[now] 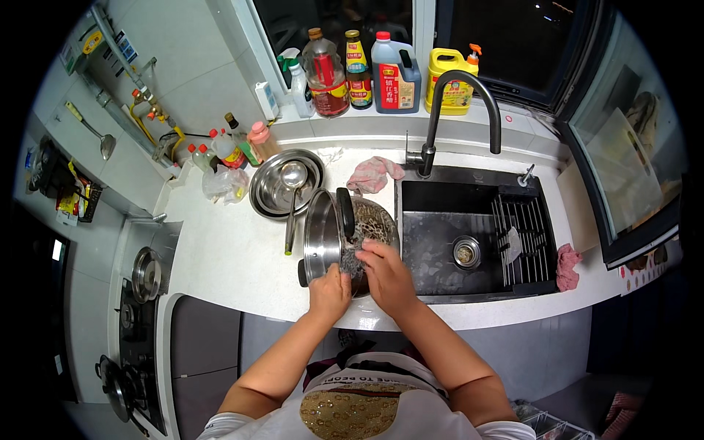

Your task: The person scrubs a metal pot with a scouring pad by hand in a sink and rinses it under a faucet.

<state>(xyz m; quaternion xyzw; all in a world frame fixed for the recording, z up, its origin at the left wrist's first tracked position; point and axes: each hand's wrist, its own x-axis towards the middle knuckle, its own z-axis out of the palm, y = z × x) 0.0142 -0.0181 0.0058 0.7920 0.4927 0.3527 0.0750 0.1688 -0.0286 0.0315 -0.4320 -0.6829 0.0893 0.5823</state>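
Note:
A stainless steel pot [320, 238] with black handles leans tilted on the counter in front of me. Its right side shows a brownish, mottled surface. My left hand [331, 295] is closed on the pot's near edge. Against the pot, the bent fingers of my right hand [389, 275] press a grey steel wool scrubber [353, 258] below the upper black handle. Part of the scrubber is hidden under those fingers.
Left of the pot, a ladle [294, 176] rests in stacked metal bowls [258, 192]. A pink cloth [374, 174] lies behind it. On the right is a black sink [440, 227] with a tall faucet [433, 121] and drying rack [522, 246]. Bottles [397, 77] line the windowsill.

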